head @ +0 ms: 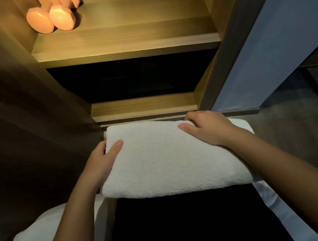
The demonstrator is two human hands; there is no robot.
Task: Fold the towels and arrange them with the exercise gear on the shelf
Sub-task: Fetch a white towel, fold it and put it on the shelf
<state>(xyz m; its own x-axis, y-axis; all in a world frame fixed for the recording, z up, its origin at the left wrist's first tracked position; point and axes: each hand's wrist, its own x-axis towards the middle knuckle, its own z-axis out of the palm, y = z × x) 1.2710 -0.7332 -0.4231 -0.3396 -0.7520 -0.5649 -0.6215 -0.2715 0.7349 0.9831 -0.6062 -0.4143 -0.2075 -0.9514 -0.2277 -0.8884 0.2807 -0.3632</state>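
- Forearms frame the view from 6 o'clock; the left hand [102,161] grips the folded towel [165,156] at its 9 o'clock end, thumb on top.
- Right hand [206,128] grips the towel's 1 o'clock corner.
- Towel's long axis runs 9 to 3; the lit shelf [126,41] lies at 12, with dumbbells [53,14] at 11.

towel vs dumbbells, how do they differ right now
The folded towel is white and fluffy; the dumbbells are pinkish and smooth. The towel is gripped by the left hand and right hand in front of the shelving; the dumbbells sit untouched on the lit upper shelf, at its left end.
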